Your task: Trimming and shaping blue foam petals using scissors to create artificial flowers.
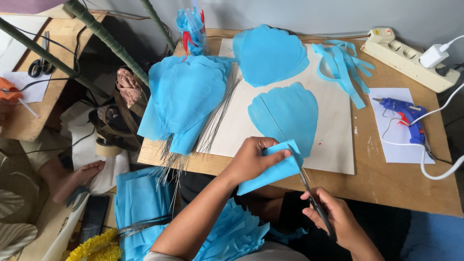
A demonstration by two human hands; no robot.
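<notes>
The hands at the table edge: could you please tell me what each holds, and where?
Left hand pinches folded blue paper at its upper corner; right hand grips scissors by the handles.

Low wooden table (401, 183), light brown top, fills the middle and right. Pale plywood board (338, 140) lies flat on it. Far edge of table meets a plain grey-white wall (299, 12). Cream power strip (408, 60) at far right along the wall, white charger (433, 55) plugged in, white cable trailing off right. Second wooden surface (29, 116) at far left, black-handled scissors (36, 65) on it. Green wrapped poles (104, 36) lean across far left. Dark floor gap between the two tables. Blue mat (435, 239) near right. Light even, soft shadows.
</notes>
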